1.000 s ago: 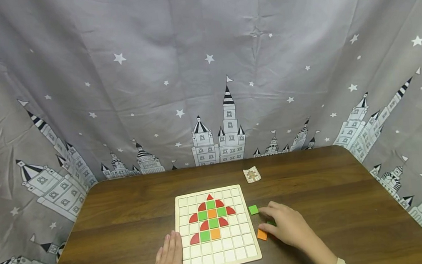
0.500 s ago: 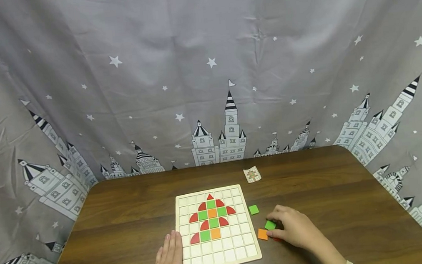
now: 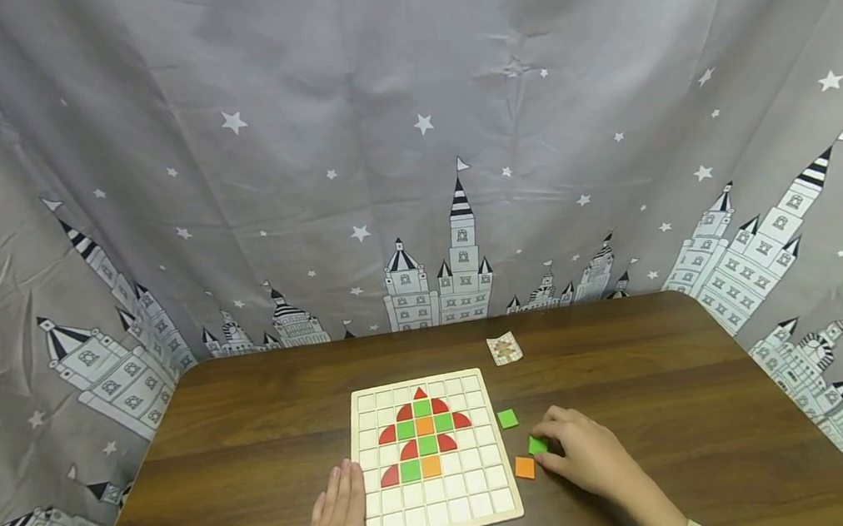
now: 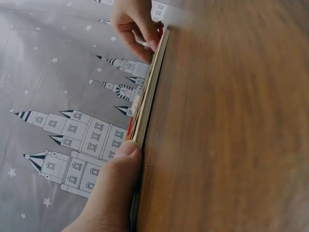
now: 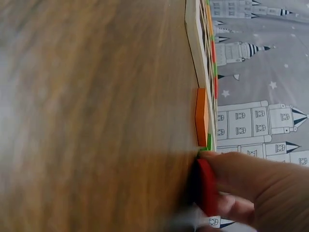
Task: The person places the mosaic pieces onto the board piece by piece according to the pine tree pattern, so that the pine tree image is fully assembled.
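My right hand point(image 3: 589, 453) is right of the board with its fingers curled. In the right wrist view its thumb point(image 5: 231, 169) lies against a red piece point(image 5: 207, 188), which the hand hides in the head view. A green square tile point(image 3: 537, 445) shows between thumb and fingertips. Just left of the thumb lies an orange square tile point(image 3: 525, 468), and another green square tile point(image 3: 507, 418) is further back. My left hand point(image 3: 346, 520) rests along the left edge of the wooden grid board point(image 3: 480, 500), fingers straight, thumb at the near edge.
Red, green and orange pieces form a stepped, pointed pattern on the board, with a red triangle point(image 3: 419, 393) at its tip. A small patterned card point(image 3: 504, 348) lies at the back of the wooden table point(image 3: 256, 436). Behind hangs a grey castle-print curtain point(image 3: 287, 99).
My right hand shifts slightly right and back from the loose tiles, uncovering the orange one. The red piece, partly visible half a second ago, is now hidden in the head view. My left hand stays put.
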The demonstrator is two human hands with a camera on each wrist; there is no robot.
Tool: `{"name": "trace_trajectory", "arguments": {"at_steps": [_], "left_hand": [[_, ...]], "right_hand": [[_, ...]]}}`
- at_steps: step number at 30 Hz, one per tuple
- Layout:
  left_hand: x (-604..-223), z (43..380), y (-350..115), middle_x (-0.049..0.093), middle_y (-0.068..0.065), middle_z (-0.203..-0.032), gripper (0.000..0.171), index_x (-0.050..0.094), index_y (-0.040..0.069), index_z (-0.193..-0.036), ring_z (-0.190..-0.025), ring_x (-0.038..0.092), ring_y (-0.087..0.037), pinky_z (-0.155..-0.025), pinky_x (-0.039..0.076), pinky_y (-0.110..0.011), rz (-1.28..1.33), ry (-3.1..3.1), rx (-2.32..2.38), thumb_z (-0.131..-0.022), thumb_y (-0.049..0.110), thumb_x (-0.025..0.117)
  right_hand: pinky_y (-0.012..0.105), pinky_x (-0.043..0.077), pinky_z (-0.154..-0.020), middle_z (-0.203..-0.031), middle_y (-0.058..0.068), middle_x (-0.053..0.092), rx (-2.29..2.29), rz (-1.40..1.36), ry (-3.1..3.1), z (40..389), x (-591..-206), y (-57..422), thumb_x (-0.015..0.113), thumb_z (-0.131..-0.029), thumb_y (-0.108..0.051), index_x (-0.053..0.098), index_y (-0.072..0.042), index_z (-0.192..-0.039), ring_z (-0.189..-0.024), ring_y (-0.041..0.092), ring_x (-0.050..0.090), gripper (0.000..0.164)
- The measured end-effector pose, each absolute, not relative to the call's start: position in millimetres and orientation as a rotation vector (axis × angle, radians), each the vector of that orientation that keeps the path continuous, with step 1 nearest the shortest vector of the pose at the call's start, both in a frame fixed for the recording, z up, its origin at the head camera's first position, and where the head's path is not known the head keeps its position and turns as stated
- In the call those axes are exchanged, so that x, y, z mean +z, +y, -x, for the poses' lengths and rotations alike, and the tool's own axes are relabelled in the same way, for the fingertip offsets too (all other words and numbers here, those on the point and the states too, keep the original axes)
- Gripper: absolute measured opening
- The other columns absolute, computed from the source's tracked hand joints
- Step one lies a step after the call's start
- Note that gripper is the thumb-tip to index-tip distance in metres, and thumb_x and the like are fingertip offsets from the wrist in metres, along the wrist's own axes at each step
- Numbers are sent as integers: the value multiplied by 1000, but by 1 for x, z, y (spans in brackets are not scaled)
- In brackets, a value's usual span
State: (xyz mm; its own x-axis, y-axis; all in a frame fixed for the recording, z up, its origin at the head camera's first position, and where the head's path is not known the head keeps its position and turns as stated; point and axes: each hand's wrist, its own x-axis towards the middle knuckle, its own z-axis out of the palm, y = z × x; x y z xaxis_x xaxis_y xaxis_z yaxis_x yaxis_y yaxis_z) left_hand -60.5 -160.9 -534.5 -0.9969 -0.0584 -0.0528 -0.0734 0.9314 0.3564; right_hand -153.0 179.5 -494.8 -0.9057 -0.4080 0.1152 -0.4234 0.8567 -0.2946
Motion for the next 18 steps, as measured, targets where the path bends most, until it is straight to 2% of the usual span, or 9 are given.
{"name": "trace_trajectory", "arguments": {"at_steps": [3,6,11,18], "left_hand": [[-535,60,-160,28,-22,-161,144,27,-4,-154,-149,26,-43,-117,29,-60,118,3025,574,-56,98,52],[-535,60,-160,26,-21,-162,144,26,-3,-154,-149,25,-42,-118,28,-60,129,3016,579,-55,99,52],[-536,61,-161,27,-22,-162,144,26,-4,-154,-149,25,-43,-118,28,-61,121,3023,569,-56,98,52],[-537,61,-161,28,-23,-161,143,27,-4,-154,-149,26,-43,-117,28,-61,113,3036,559,-56,98,52]], "right_hand": [[22,45,-59,-93,-15,61,448,-613,-2981,154,-497,178,82,-79,-38,77,-19,-106,-81,2,56,33],[21,42,-56,-90,-15,60,445,-582,-2974,154,-497,178,82,-78,-40,78,-21,-102,-77,2,54,31],[21,44,-58,-85,-17,60,444,-594,-2948,156,-497,177,83,-78,-40,78,-22,-93,-73,0,53,24],[25,50,-63,-86,-16,63,409,-628,-2918,158,-498,175,83,-77,-39,75,-23,-93,-77,2,58,24]]}}
